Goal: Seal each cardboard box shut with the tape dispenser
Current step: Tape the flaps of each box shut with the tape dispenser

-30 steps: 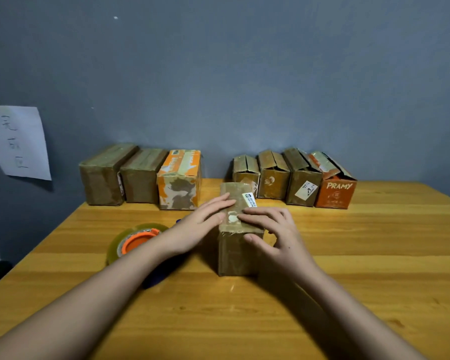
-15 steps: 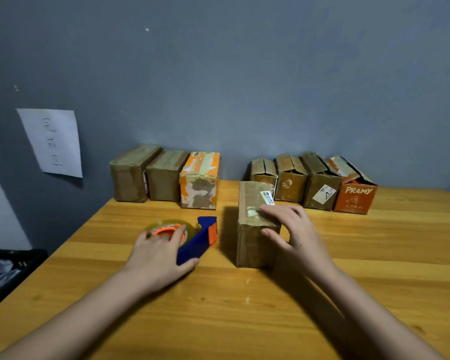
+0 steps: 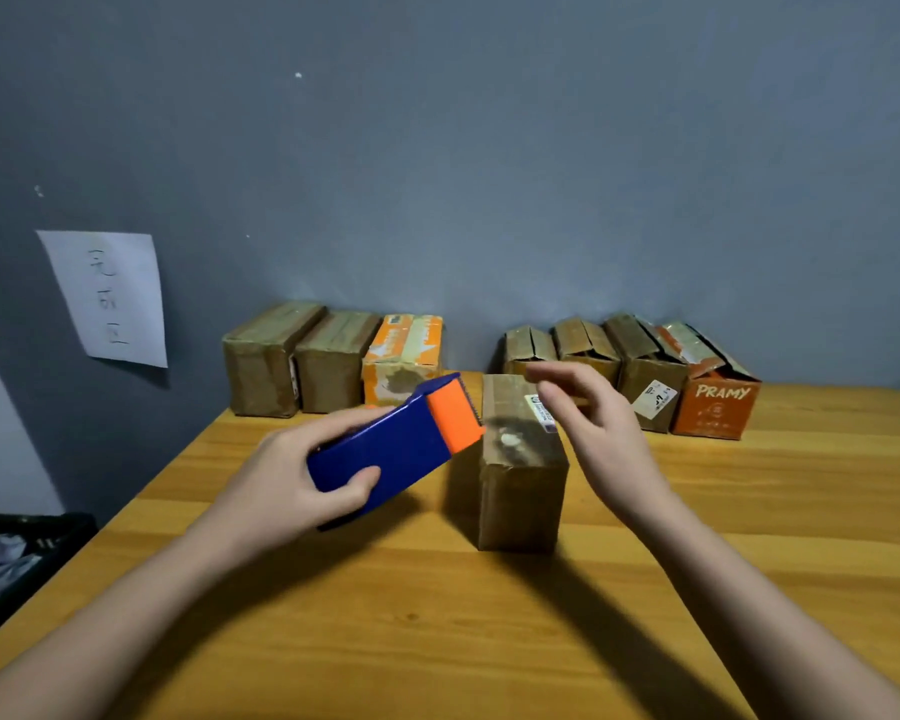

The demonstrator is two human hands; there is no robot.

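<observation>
Wooden table (image 3: pixel 749 511) carries two rows of cardboard boxes at the wall — three closed ones (image 3: pixel 333 361) on the left, four (image 3: pixel 630 366) with flaps ajar on the right, contents unseen. One brown box (image 3: pixel 520 459) stands alone, flaps down. Left hand (image 3: pixel 287 485) grips the blue-and-orange tape dispenser (image 3: pixel 401 439) beside it; right hand (image 3: pixel 598 423) hovers above — fingers loosely spread, holding nothing.

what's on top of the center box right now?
On the center box, a white label and a pale scuff. The right hand hovers above it, hiding part of the top. The contents cannot be seen.
</observation>
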